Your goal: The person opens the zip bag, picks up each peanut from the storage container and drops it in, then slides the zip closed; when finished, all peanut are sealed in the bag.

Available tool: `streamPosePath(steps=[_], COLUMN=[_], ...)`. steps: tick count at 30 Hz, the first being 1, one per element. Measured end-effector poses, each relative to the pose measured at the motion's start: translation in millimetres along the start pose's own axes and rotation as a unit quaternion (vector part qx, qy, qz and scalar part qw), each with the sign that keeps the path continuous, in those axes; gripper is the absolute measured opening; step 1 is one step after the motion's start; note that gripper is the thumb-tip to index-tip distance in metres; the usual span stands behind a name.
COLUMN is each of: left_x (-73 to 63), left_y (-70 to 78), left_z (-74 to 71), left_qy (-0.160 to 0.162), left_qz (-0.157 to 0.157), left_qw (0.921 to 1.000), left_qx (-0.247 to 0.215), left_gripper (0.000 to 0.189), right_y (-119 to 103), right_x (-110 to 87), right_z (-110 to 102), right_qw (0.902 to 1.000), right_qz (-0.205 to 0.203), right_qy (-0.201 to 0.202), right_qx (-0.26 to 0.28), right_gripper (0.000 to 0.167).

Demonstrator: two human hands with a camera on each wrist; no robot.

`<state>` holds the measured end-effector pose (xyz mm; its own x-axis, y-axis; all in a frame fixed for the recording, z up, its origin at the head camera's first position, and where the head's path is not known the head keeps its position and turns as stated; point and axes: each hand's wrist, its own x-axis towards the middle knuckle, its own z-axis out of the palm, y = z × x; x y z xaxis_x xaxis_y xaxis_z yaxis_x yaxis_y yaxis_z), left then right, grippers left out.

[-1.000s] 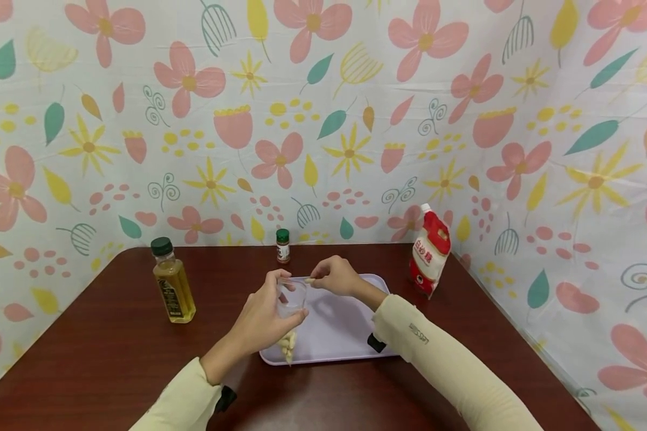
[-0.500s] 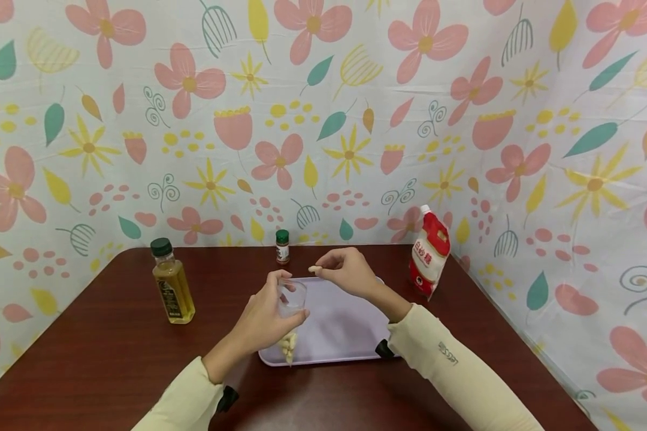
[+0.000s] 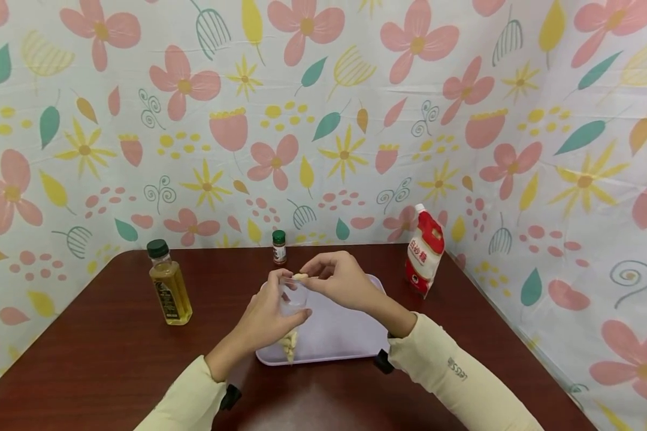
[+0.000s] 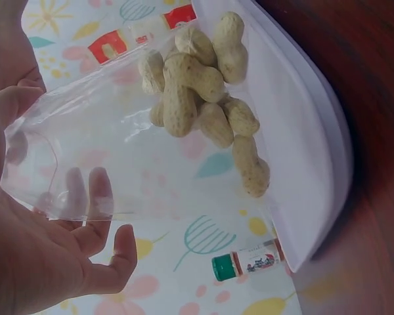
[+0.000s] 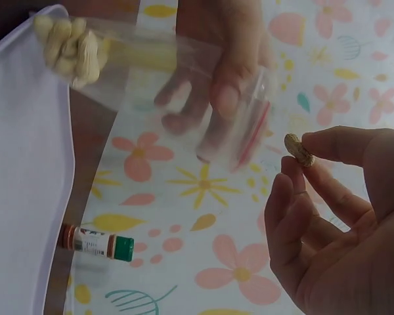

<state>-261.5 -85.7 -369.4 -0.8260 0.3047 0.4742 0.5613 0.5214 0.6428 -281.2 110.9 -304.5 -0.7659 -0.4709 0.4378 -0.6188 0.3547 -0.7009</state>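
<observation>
My left hand [image 3: 266, 314] holds up a clear plastic zip bag [image 4: 134, 157] by its upper end, fingers and thumb on either side of it. Several unshelled peanuts [image 4: 184, 92] are gathered in the bag's bottom, low over the tray's left edge. My right hand [image 3: 342, 281] pinches a single peanut [image 5: 299, 151] between thumb and fingertips. In the head view that peanut is right at the bag's mouth. The right wrist view shows it a little apart from the red zip strip [image 5: 255, 134].
A pale lilac tray [image 3: 345, 329] lies on the dark wood table [image 3: 86, 353] beneath the hands. A bottle of yellow oil [image 3: 171, 290] stands left, a small green-capped spice jar [image 3: 279, 248] at the back, and a red-and-white sugar bag [image 3: 425, 254] at the back right.
Half a second ago the right hand rose a little away from the bag with the peanut; now it is back down and left at the bag's mouth. The left hand stays nearly still.
</observation>
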Motion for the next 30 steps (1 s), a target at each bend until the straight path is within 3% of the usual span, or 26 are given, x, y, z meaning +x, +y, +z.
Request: streamPosePath(steps=[8, 14, 18, 30], left_x=[4.6, 8.6, 11.1, 9.7], left_y=[5.7, 6.2, 5.8, -0.3], left_z=[4.5, 6.3, 8.8, 5.0], left_qy=[0.013, 0.006, 0.014, 0.000], left_qz=[0.012, 0.026, 0.022, -0.010], left_qw=[0.9998, 0.9995, 0.9996, 0.9984], left_qx=[-0.006, -0.015, -0.002, -0.056], left_gripper=[0.072, 0.066, 0.067, 0.080], right_y=[0.0, 0.3, 4.4, 17.0], right_x=[-8.2, -13.8, -15.2, -19.7], right_z=[0.5, -3.2, -5.2, -16.1], right_qw=[0.9986, 0.9928, 0.9894, 0.9906], right_qz=[-0.021, -0.009, -0.016, -0.043], right_qy=[-0.012, -0.102, -0.130, -0.088], right_qx=[-0.046, -0.063, -0.062, -0.096], right_gripper=[0.012, 0.013, 0.007, 0.003])
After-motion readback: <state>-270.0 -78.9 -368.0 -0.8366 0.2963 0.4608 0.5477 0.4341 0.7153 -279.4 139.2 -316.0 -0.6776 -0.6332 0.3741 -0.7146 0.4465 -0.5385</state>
